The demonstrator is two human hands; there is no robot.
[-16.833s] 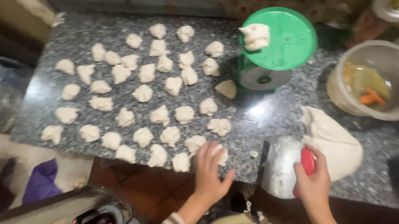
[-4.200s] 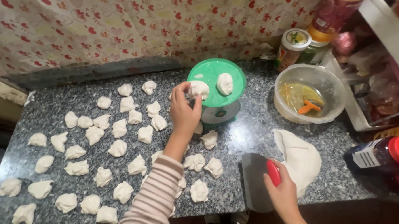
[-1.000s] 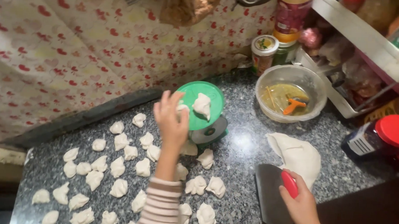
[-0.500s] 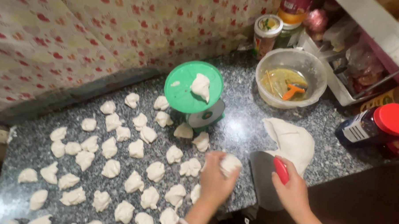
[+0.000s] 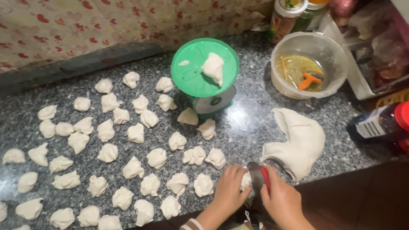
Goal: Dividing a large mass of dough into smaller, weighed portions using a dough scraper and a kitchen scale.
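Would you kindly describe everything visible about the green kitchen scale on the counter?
The green kitchen scale stands upright on the speckled granite counter, near the back wall. Its round green platform looks plastic, bearing one dough piece and a small white smear. Below sits a paler body with a dial face. Neither hand touches it.

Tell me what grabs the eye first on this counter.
Dozens of small dough pieces dot the left of the speckled counter. At the back stands a green scale with a dough lump on it, and a large dough mass lies to the right. At the near edge, the left hand and right hand work a red-handled scraper.
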